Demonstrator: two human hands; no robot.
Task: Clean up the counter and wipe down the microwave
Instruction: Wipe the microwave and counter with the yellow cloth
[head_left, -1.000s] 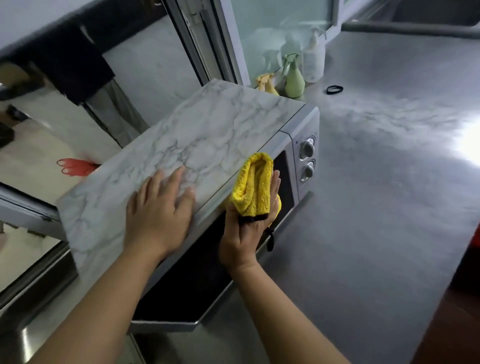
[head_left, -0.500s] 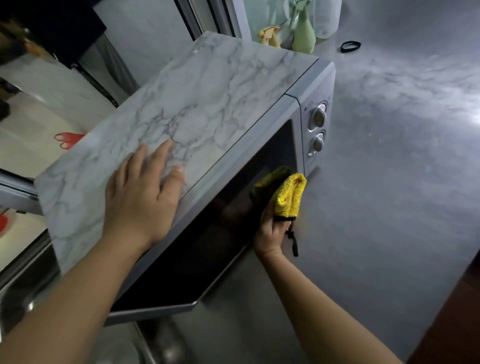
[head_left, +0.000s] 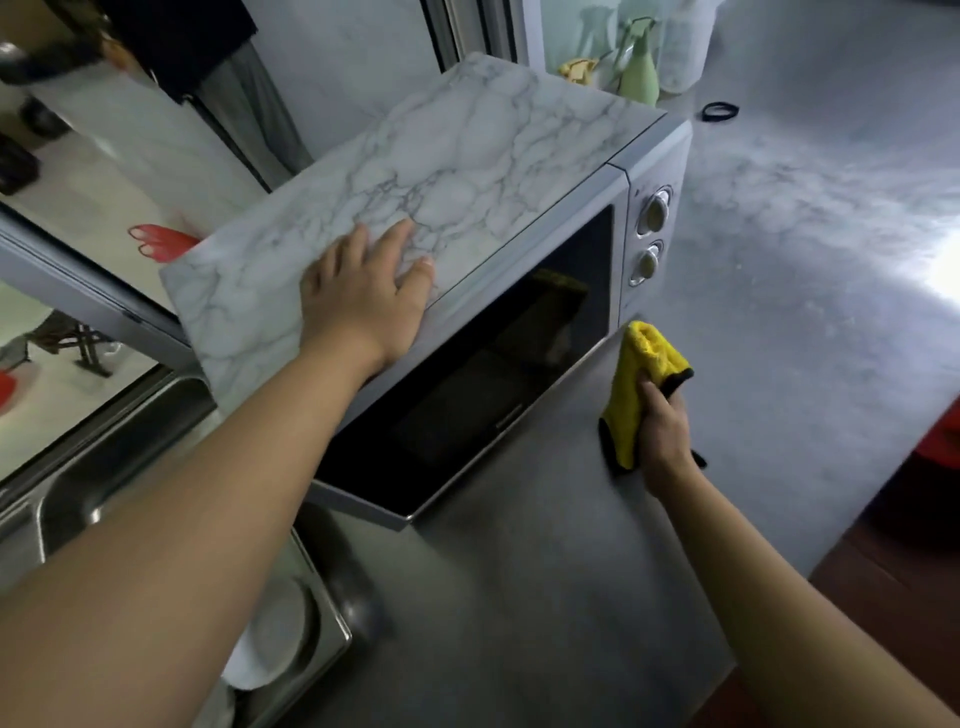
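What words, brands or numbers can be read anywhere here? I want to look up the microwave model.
None can be read.
Small pale mark on the lower door edge of the marble-topped silver microwave, at: probably a brand, too blurred to read.
Markings around the two round silver dials: too small to read.
Pale green spray bottle behind the microwave: no legible label.
Yellow microfibre cloth in the right hand: no text visible.

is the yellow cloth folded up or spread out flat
Folded up. The yellow cloth is bunched into a thick wad in the right hand, held just off the microwave door's lower right corner.
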